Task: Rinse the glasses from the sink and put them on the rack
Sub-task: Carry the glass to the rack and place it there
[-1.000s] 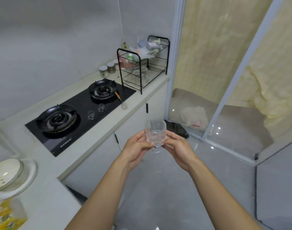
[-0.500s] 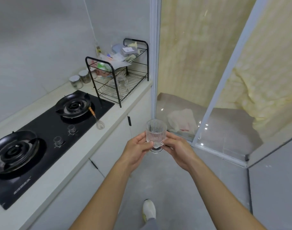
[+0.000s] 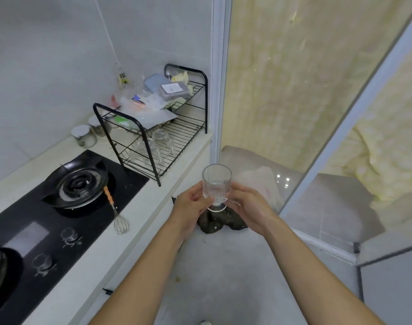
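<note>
Ribbed glass (image 3: pixel 216 185) upright, out over the floor (image 3: pixel 223 266), just off the surface (image 3: pixel 153 198) edge and short of the rack (image 3: pixel 184 134). I have left hand (image 3: pixel 189 207) and right hand (image 3: pixel 249 206) both curled round its lower bowl and stem, likely a two-sided hold to steady a wet piece. The rack's lower tier carries other clear glasses (image 3: pixel 157 146); the wire beside them looks free. Surface: black hob (image 3: pixel 66 207), whisk (image 3: pixel 120 222) at its edge, lidded jars (image 3: pixel 83 137) by the wall. Glazed partition (image 3: pixel 317 113) on the right

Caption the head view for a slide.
Left hand and right hand hold a ribbed glass upright, short of the black wire rack on the counter.
</note>
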A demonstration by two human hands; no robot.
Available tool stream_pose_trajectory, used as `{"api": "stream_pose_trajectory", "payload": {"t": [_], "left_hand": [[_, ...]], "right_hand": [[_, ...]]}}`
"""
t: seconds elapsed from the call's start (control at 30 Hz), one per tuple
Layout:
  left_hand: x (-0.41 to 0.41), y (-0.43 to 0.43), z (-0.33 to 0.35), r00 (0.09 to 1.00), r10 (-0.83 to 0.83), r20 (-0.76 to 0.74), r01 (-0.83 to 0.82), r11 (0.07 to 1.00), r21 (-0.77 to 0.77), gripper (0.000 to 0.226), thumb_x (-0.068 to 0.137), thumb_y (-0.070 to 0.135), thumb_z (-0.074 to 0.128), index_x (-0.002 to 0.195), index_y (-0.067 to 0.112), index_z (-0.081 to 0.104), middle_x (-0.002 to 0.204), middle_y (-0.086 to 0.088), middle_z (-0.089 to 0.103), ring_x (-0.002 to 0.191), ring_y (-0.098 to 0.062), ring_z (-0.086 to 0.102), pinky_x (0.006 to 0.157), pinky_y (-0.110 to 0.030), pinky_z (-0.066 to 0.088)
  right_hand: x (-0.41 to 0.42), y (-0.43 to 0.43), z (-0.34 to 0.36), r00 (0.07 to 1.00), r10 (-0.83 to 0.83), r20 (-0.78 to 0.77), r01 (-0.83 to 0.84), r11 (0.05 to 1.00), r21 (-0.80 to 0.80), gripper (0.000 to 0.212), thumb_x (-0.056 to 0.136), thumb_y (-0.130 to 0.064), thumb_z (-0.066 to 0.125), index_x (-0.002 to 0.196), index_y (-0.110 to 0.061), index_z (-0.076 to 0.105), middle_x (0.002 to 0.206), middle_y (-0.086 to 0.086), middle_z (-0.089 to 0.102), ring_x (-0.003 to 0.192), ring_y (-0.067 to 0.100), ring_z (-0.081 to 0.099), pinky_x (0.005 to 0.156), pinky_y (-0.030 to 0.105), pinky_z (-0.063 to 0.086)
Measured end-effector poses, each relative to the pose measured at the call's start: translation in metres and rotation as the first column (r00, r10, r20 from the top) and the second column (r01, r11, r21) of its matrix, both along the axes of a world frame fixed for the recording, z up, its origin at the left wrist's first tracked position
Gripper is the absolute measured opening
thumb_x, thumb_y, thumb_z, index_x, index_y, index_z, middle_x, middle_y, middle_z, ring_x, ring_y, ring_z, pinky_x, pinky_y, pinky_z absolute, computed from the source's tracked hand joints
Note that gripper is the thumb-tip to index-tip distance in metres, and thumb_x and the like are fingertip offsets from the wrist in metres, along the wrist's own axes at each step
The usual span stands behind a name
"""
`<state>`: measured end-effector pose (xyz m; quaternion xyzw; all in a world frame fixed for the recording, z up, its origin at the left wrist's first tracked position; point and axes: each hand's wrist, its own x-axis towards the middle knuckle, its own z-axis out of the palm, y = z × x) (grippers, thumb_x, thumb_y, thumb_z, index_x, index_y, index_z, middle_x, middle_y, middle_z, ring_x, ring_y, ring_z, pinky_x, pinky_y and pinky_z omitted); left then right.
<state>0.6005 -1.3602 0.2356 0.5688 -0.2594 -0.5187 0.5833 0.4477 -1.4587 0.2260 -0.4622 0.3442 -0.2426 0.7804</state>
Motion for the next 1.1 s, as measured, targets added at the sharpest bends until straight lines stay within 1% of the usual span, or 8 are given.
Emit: {"api": "stream_pose_trajectory", "payload": {"t": [0.23, 0.37, 0.47, 0.67, 0.87, 0.93, 1.0, 1.1], "left_hand": [[0.038, -0.066, -0.011, 0.995, 0.098, 0.008, -0.098, 0.995, 0.008, 0.047, 0.092, -0.018, 0.062, 0.117, 0.021, 0.070, 0.105, 0.007, 0.081, 0.098, -0.007, 0.076, 0.082, -0.017, 0.057], [0.060, -0.109, -0.026, 0.975, 0.222, 0.011, -0.223, 0.974, 0.028, 0.047, 0.087, -0.013, 0.073, 0.124, 0.014, 0.070, 0.121, -0.002, 0.078, 0.113, -0.020, 0.073, 0.100, -0.032, 0.057], [0.074, -0.145, -0.038, 0.942, 0.334, 0.034, -0.336, 0.939, 0.082, 0.054, 0.080, -0.010, 0.081, 0.130, 0.005, 0.065, 0.133, -0.008, 0.070, 0.119, -0.024, 0.071, 0.104, -0.039, 0.056], [0.075, -0.217, -0.049, 0.867, 0.499, -0.014, -0.494, 0.862, 0.111, 0.069, 0.063, 0.006, 0.089, 0.127, 0.002, 0.064, 0.136, -0.013, 0.068, 0.119, -0.028, 0.071, 0.103, -0.043, 0.057], [0.064, -0.267, -0.056, 0.750, 0.659, -0.055, -0.641, 0.744, 0.189, 0.054, 0.079, -0.006, 0.084, 0.127, 0.001, 0.058, 0.128, -0.018, 0.071, 0.114, -0.030, 0.072, 0.099, -0.039, 0.058], [0.060, -0.279, -0.056, 0.707, 0.704, -0.070, -0.679, 0.703, 0.213, 0.050, 0.085, -0.001, 0.081, 0.127, 0.006, 0.054, 0.122, -0.017, 0.074, 0.110, -0.028, 0.073, 0.099, -0.037, 0.056], [0.060, -0.288, -0.057, 0.676, 0.734, -0.067, -0.706, 0.671, 0.228, 0.047, 0.088, 0.004, 0.080, 0.127, 0.011, 0.053, 0.116, -0.013, 0.076, 0.110, -0.025, 0.073, 0.104, -0.036, 0.053], [0.067, -0.300, -0.059, 0.630, 0.771, -0.096, -0.737, 0.632, 0.241, 0.046, 0.089, 0.013, 0.081, 0.126, 0.014, 0.054, 0.115, -0.013, 0.075, 0.113, -0.026, 0.071, 0.111, -0.039, 0.049]], "right_hand": [[0.047, -0.081, -0.009, 0.996, 0.086, -0.031, -0.087, 0.996, -0.006, 0.040, 0.098, 0.007, 0.049, 0.133, -0.004, 0.065, 0.127, 0.011, 0.073, 0.124, 0.024, 0.067, 0.113, 0.040, 0.048], [0.073, -0.133, -0.011, 0.978, 0.204, -0.048, -0.205, 0.979, -0.019, 0.033, 0.093, -0.001, 0.059, 0.122, -0.010, 0.073, 0.123, 0.008, 0.075, 0.122, 0.024, 0.067, 0.109, 0.038, 0.050], [0.092, -0.183, -0.016, 0.941, 0.331, -0.070, -0.336, 0.938, -0.082, 0.036, 0.090, -0.003, 0.065, 0.123, -0.012, 0.074, 0.124, 0.007, 0.075, 0.123, 0.023, 0.067, 0.110, 0.040, 0.048], [0.128, -0.286, -0.028, 0.829, 0.517, -0.213, -0.548, 0.828, -0.121, 0.043, 0.095, 0.003, 0.057, 0.134, -0.014, 0.066, 0.122, 0.005, 0.076, 0.117, 0.019, 0.071, 0.105, 0.036, 0.053], [0.154, -0.349, -0.033, 0.674, 0.618, -0.404, -0.721, 0.669, -0.179, 0.025, 0.103, -0.022, 0.058, 0.123, -0.032, 0.068, 0.125, -0.013, 0.071, 0.116, 0.010, 0.064, 0.095, 0.028, 0.051], [0.163, -0.362, -0.038, 0.636, 0.635, -0.438, -0.753, 0.636, -0.171, 0.015, 0.102, -0.030, 0.059, 0.112, -0.037, 0.068, 0.125, -0.015, 0.069, 0.116, 0.008, 0.061, 0.102, 0.032, 0.048], [0.173, -0.372, -0.047, 0.618, 0.648, -0.446, -0.771, 0.610, -0.182, 0.016, 0.099, -0.033, 0.062, 0.114, -0.035, 0.067, 0.125, -0.011, 0.068, 0.119, 0.010, 0.060, 0.112, 0.041, 0.045], [0.188, -0.381, -0.054, 0.619, 0.670, -0.410, -0.770, 0.620, -0.149, 0.026, 0.101, -0.033, 0.062, 0.121, -0.017, 0.057, 0.126, 0.006, 0.064, 0.115, 0.017, 0.065, 0.108, 0.042, 0.051]]}}
